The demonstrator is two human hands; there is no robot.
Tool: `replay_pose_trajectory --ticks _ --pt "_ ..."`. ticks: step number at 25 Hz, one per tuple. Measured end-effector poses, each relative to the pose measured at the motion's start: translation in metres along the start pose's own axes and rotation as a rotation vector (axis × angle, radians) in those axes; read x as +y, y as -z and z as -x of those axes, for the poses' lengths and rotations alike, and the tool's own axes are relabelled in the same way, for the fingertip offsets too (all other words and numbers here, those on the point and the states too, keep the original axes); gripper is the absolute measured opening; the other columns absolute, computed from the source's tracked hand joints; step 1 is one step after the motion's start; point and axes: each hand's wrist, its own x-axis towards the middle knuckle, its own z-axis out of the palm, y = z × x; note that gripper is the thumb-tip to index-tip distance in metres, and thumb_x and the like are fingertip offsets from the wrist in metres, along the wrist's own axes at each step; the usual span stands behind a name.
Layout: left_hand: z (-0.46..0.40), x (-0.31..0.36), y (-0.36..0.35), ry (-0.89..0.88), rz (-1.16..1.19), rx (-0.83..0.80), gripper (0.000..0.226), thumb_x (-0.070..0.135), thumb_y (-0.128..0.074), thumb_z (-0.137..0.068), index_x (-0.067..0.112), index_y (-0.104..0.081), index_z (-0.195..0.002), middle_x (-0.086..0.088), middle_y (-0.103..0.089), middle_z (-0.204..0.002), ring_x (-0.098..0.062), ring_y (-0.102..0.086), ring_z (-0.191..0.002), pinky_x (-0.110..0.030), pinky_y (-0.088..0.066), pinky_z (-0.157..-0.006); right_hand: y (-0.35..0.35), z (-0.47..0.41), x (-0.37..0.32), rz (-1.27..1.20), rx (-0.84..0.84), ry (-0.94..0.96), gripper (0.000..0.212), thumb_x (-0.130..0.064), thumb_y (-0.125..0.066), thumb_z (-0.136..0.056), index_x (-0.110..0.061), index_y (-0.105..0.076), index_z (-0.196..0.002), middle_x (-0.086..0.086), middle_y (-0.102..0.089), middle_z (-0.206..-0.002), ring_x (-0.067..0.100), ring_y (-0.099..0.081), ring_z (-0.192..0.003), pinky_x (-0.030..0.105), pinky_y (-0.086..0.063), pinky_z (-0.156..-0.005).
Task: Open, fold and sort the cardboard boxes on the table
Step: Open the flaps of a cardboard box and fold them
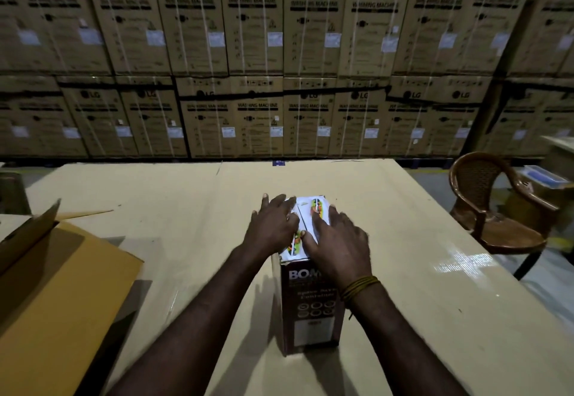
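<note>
A small printed box (310, 311) with a dark maroon front and white top flaps stands upright in the middle of the table (174, 209). My left hand (273, 224) lies flat on the left top flap, fingers straight and spread. On the right flap my right hand (337, 240) rests the same way, fingers stretched forward over the printed picture. The two flaps meet along a seam between my hands. A yellow thread band circles my right wrist.
A large brown carton (56, 287) with a raised flap lies open at the table's left edge. A brown plastic chair (497, 209) stands to the right of the table. Stacked washing machine cartons (257, 53) form a wall behind.
</note>
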Motion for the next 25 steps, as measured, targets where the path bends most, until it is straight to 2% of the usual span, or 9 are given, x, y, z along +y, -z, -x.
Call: replay_pose_trajectory --ticks 3,5,8,12,16,19,21,23,25 --pt "0.006 0.008 -0.001 -0.008 -0.191 0.033 0.048 0.024 -0.031 -0.102 0.011 -0.04 -0.147 -0.009 -0.027 -0.159 -0.032 -0.019 -0.146 -0.048 -0.014 -0.118 0.004 -0.004 0.005 -0.066 -0.052 0.069 0.061 -0.054 -0.035 -0.096 -0.031 -0.026 -0.151 0.006 -0.026 -0.158 0.024 -0.03 -0.141 0.044 -0.036 -0.104" --pt "0.014 0.008 -0.004 0.042 -0.323 0.053 0.053 0.033 -0.024 -0.097 0.011 -0.049 -0.138 -0.012 -0.034 -0.153 -0.039 -0.024 -0.14 -0.053 -0.016 -0.116 0.011 -0.009 0.012 -0.082 -0.136 0.169 0.058 -0.055 -0.033 -0.096 -0.034 -0.028 -0.15 0.002 -0.021 -0.161 0.023 -0.02 -0.147 0.047 -0.03 -0.11" --pt "0.036 0.01 0.005 0.228 -0.295 0.089 0.055 0.043 -0.031 -0.095 0.014 -0.042 -0.141 -0.014 -0.041 -0.138 -0.039 -0.036 -0.128 -0.044 -0.029 -0.11 0.016 -0.006 0.012 -0.05 -0.253 0.226 0.051 -0.045 -0.032 -0.102 -0.034 -0.025 -0.151 -0.003 -0.01 -0.163 0.027 -0.004 -0.151 0.055 -0.016 -0.115" --pt "0.071 0.017 0.017 0.271 -0.415 0.077 0.062 0.057 -0.036 -0.093 0.015 -0.041 -0.138 -0.01 -0.042 -0.134 -0.034 -0.044 -0.12 -0.042 -0.035 -0.096 0.014 0.008 -0.005 0.017 -0.182 0.239 0.046 -0.029 -0.031 -0.104 -0.032 -0.027 -0.15 -0.002 -0.014 -0.162 0.028 -0.008 -0.15 0.055 -0.017 -0.115" --pt "0.092 0.011 0.023 0.31 -0.327 0.052 0.072 0.068 -0.036 -0.091 0.019 -0.036 -0.143 -0.008 -0.036 -0.14 -0.033 -0.043 -0.124 -0.041 -0.035 -0.098 0.018 0.009 -0.002 0.004 -0.134 0.301 0.045 -0.025 -0.038 -0.102 -0.035 -0.034 -0.146 -0.002 -0.023 -0.16 0.026 -0.018 -0.148 0.049 -0.021 -0.114" --pt "0.1 0.012 0.017 0.22 -0.254 0.14 0.07 0.064 -0.041 -0.092 0.029 -0.026 -0.15 -0.005 -0.021 -0.154 -0.031 -0.036 -0.132 -0.04 -0.03 -0.104 0.02 0.015 0.001 -0.062 -0.108 0.289 0.047 -0.021 -0.038 -0.102 -0.037 -0.036 -0.146 -0.004 -0.028 -0.159 0.024 -0.022 -0.148 0.047 -0.024 -0.113" --pt "0.101 0.012 0.013 0.124 -0.135 0.258 0.057 0.052 -0.053 -0.091 0.032 -0.038 -0.142 -0.002 -0.026 -0.151 -0.028 -0.038 -0.13 -0.039 -0.031 -0.103 0.02 0.018 0.001 -0.126 -0.021 0.31 0.044 -0.019 -0.048 -0.098 -0.035 -0.048 -0.138 -0.003 -0.045 -0.149 0.026 -0.04 -0.139 0.046 -0.035 -0.104" --pt "0.099 0.014 0.013 0.018 -0.047 0.369 0.043 0.039 -0.063 -0.085 0.03 -0.053 -0.125 0.001 -0.04 -0.133 -0.026 -0.044 -0.117 -0.037 -0.037 -0.093 0.02 0.017 0.002 -0.171 0.115 0.317 0.039 -0.019 -0.062 -0.085 -0.034 -0.062 -0.121 -0.003 -0.066 -0.123 0.027 -0.063 -0.11 0.04 -0.048 -0.082" --pt "0.093 0.014 0.015 -0.058 -0.048 0.411 0.032 0.032 -0.067 -0.08 0.03 -0.06 -0.112 0.003 -0.047 -0.119 -0.025 -0.048 -0.105 -0.037 -0.04 -0.086 0.018 0.014 0.004 -0.207 0.224 0.273 0.036 -0.021 -0.064 -0.076 -0.033 -0.069 -0.109 -0.006 -0.072 -0.104 0.025 -0.068 -0.083 0.033 -0.048 -0.067"
